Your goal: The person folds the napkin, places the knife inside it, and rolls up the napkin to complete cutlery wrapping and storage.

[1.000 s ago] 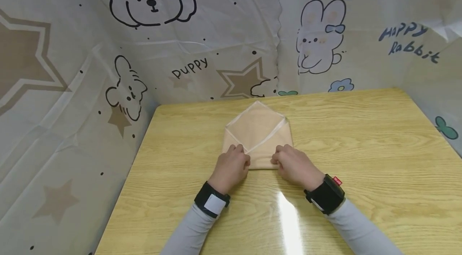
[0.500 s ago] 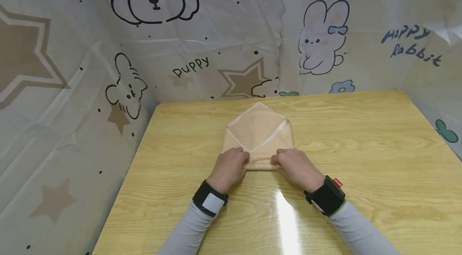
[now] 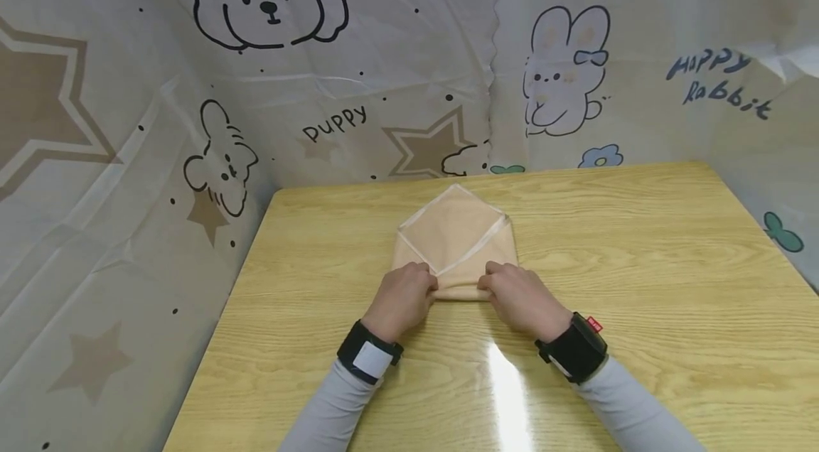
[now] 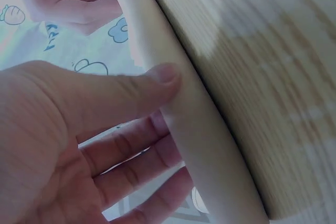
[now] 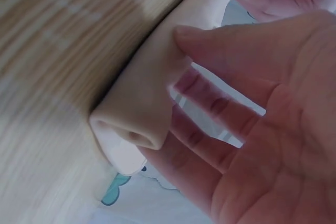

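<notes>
A peach cloth (image 3: 453,233) with white edging lies on the table, folded to a shape like an open envelope with its point at the far side. My left hand (image 3: 400,301) pinches the near edge at its left part. In the left wrist view, the thumb presses the front of the thick folded edge (image 4: 197,129), and the fingers reach behind it. My right hand (image 3: 523,301) grips the same edge towards the right corner. The right wrist view shows its thumb on the fold (image 5: 142,80), fingers behind, and layered cloth at the open end.
The wooden table (image 3: 640,246) extends around the cloth on all sides, with a bright light reflection near the front. A printed curtain (image 3: 358,25) with cartoon animals and stars hangs behind the table and along both sides.
The near edge of the cloth now looks slightly raised and rolled between my hands, with a crease above it. Both hands have stayed at nearly the same place, with the knuckles turned slightly lower.
</notes>
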Demonstrator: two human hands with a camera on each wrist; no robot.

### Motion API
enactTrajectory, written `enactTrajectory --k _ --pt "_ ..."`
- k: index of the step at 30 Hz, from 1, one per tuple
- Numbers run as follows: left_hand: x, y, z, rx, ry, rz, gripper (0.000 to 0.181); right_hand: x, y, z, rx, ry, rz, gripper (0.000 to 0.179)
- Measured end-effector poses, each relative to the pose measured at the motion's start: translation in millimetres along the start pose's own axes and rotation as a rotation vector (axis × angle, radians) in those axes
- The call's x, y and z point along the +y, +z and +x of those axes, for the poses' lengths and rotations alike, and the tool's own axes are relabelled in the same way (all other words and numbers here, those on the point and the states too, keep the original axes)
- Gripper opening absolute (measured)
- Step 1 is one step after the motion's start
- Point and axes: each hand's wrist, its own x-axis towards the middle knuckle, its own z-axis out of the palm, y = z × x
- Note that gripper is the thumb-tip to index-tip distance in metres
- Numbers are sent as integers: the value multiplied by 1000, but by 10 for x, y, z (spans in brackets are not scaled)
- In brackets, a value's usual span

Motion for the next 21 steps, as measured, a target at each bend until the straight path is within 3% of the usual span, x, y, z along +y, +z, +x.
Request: enactTrajectory --k 7,13,17,21 --pt "-64 28 17 51 7 -14 8 25 29 13 -5 15 69 21" --pt "-115 64 57 56 -64 -83 5 60 50 35 52 33 97 20" --pt "-119 84 77 63 -124 -118 4 89 74 54 92 21 30 12" --pt "-96 89 87 65 -161 -122 6 107 82 52 81 21 40 18"
